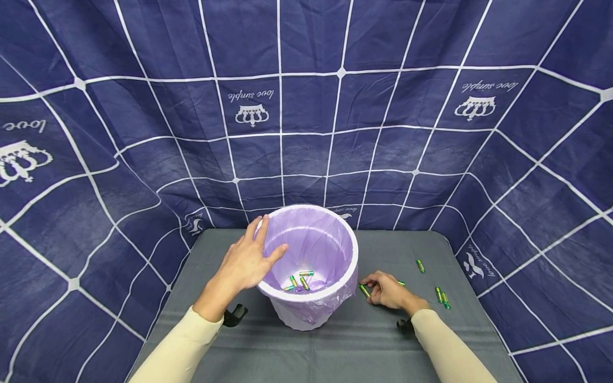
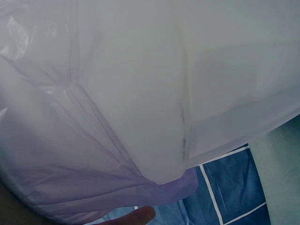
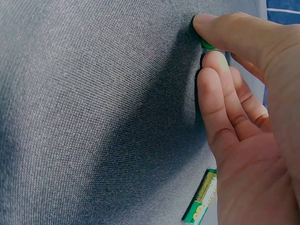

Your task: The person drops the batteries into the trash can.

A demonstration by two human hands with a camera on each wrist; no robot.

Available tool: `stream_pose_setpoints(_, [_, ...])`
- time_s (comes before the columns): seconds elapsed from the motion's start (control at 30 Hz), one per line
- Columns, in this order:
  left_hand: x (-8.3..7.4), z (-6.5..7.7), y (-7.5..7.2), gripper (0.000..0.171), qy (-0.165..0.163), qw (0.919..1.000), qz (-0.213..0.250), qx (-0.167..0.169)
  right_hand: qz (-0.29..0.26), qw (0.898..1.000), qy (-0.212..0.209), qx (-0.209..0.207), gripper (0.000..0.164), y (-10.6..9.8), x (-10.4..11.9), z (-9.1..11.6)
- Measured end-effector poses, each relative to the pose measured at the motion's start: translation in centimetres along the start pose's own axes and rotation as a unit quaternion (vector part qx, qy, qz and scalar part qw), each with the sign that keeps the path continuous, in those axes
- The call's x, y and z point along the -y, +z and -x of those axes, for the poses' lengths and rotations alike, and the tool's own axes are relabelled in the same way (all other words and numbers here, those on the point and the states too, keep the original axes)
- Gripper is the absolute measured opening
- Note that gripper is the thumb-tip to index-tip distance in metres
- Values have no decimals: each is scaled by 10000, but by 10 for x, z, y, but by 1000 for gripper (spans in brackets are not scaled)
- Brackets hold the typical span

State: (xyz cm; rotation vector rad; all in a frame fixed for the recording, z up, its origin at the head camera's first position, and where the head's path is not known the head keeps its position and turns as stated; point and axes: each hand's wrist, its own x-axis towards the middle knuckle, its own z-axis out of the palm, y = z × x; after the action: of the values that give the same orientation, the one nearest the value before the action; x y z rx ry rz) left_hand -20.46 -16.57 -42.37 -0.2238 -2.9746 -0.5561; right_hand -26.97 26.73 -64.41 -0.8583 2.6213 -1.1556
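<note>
A white trash bin with a purple liner bag stands in the middle of the table. Several green-and-yellow batteries lie at its bottom. My left hand rests at the bin's left rim, fingers extended and thumb over the opening; in the left wrist view, the bin wall fills most of the picture. To the right of the bin, my right hand pinches a battery at the tabletop. Only a green end of that battery shows in the right wrist view.
Another battery lies beside the right hand. Farther right are a single battery and a side-by-side pair of batteries. Grey cloth covers the table; a blue curtain with white lines surrounds its back and sides.
</note>
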Motion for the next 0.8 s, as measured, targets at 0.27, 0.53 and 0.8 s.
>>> stream_pose_setpoints(0.27, [-1,0,1,101,-21,10000,5,2,75,9999,54,-55,45,0,0,1])
stream_pose_setpoints(0.53, [0,0,1,100,-35,10000,-3,19,147,9995,276,-93,43,1,-2,1])
stream_pose_setpoints(0.8, [-1,0,0,103,-68,10000,13,68,78,9995,297,-109,44,2,-5,1])
